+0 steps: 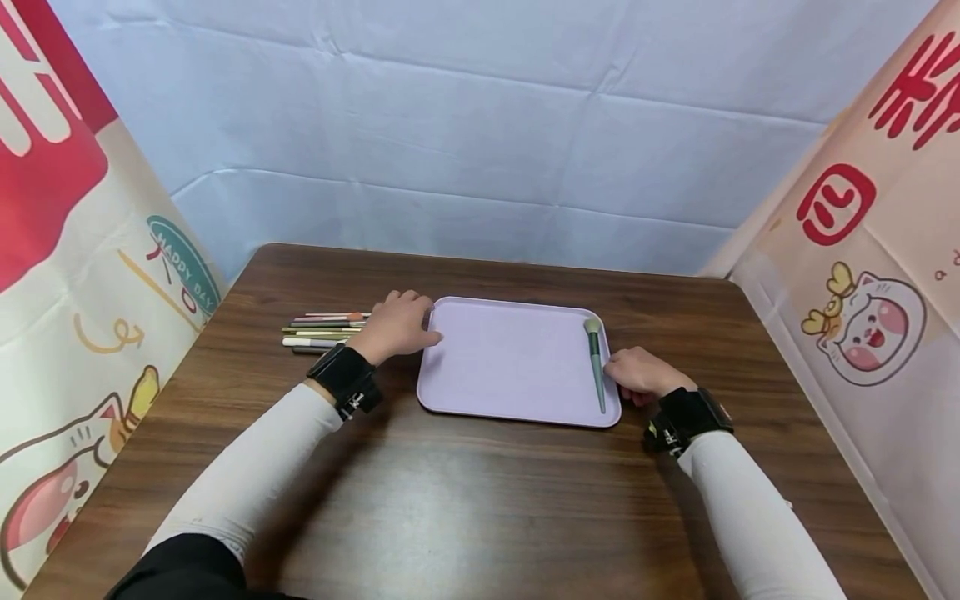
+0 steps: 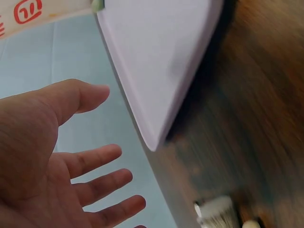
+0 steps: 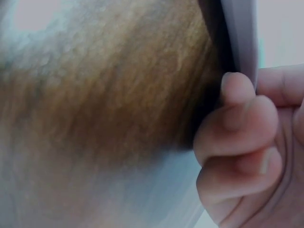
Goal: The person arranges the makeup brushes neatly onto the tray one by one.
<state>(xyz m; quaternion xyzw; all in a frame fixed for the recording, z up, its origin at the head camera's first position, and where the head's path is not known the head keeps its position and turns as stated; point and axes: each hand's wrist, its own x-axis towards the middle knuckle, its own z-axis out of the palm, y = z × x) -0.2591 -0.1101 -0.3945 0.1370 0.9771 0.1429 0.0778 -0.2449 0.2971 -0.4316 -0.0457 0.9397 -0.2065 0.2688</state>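
Note:
A pale lilac rectangular tray (image 1: 510, 367) lies before me, its left corner (image 2: 153, 135) large in the left wrist view. On it, along the right side, rests a makeup brush (image 1: 595, 358) with a green handle and light bristles. My right hand (image 1: 645, 372) grips the tray's right edge; in the right wrist view its curled fingers (image 3: 237, 123) sit under the rim with the thumb on the other side. My left hand (image 1: 397, 325) is beside the tray's left edge, fingers (image 2: 95, 161) extended and spread, holding nothing.
Several makeup brushes (image 1: 322, 333) lie bundled left of the tray, partly behind my left hand. Everything is on a dark wooden table (image 1: 450, 500). A pale blue cloth (image 1: 465, 125) hangs behind it, and printed sheets (image 1: 847, 350) stand at both sides.

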